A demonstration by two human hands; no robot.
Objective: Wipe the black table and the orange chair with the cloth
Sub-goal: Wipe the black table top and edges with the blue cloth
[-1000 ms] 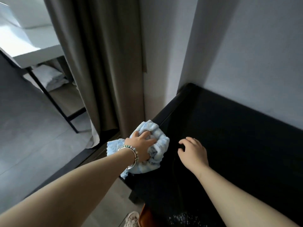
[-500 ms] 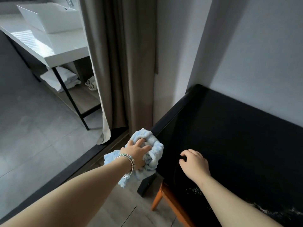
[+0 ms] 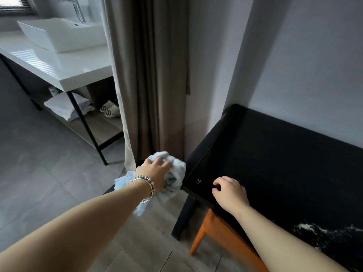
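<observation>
The black surface [image 3: 284, 163] fills the right of the frame, set against the wall. At upper left a white vanity surface [image 3: 78, 69] carries one basin [image 3: 59, 34]. The shelf [image 3: 102, 128] beneath it holds folded towels [image 3: 66, 107] and two slippers [image 3: 111, 109]. One orange chair [image 3: 220, 238] is tucked under the black surface at lower centre. The left grip [image 3: 155, 171] is curled round the single bunched pale-blue cloth [image 3: 176, 173], just off the black surface's left edge. The right grip [image 3: 229, 191] rests near that surface's corner, fingers curled under, holding nothing.
</observation>
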